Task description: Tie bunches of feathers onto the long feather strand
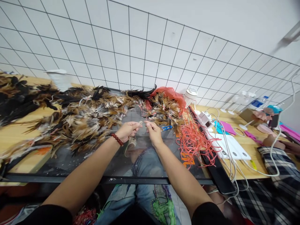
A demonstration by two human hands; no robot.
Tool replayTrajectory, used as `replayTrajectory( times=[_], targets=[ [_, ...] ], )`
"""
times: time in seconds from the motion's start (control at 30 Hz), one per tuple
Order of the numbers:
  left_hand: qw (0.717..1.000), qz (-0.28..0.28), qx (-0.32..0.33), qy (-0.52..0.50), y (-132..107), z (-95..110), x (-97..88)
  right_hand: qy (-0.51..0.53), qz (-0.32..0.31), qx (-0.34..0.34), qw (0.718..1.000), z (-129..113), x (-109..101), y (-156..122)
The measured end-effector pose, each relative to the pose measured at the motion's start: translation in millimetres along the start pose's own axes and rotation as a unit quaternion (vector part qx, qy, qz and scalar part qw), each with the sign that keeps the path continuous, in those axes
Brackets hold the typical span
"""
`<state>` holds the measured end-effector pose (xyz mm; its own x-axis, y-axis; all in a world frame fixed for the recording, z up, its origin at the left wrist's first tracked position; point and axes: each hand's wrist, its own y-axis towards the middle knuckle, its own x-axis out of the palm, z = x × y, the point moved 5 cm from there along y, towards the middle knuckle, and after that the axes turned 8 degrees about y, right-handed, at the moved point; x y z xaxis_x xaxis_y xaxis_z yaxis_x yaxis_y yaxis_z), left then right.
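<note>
Over the dark glass panel, my left hand and my right hand face each other, fingertips a small gap apart. Thumb and forefinger are pinched on each; whatever lies between them is too small to make out. A beaded bracelet circles my left wrist. Just beyond my right hand shows a blue-handled tool, perhaps snips; I cannot tell whether the hand touches it. Brown and black feathers are heaped left of my hands. More tied feathers lie beyond them, partly on a red plastic bag.
Tangled red cord lies right of my hands. Farther right are a white power strip with loose cables and a co-worker's plaid sleeve. White cups stand at the back, before a wire grid.
</note>
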<state>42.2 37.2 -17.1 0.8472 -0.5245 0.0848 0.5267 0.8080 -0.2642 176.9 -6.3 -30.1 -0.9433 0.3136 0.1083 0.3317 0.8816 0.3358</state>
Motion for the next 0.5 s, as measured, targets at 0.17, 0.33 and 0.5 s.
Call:
replayTrajectory(
  times=[0.17, 0.33, 0.5],
  targets=[
    [0.999, 0.001, 0.015, 0.044, -0.2, 0.0, 2.1, 0.013, -0.037, 0.013, 0.999, 5.8, 2.1, 0.5],
    [0.991, -0.015, 0.062, 0.121, -0.5, -1.0, 8.8, 0.04, -0.052, 0.014, 0.998, 1.6, 3.7, -1.2],
    [0.991, -0.041, 0.058, 0.113, -5.3, 0.6, 16.0, 0.089, -0.041, 0.048, 0.994, 1.1, 2.6, -2.2]
  ],
)
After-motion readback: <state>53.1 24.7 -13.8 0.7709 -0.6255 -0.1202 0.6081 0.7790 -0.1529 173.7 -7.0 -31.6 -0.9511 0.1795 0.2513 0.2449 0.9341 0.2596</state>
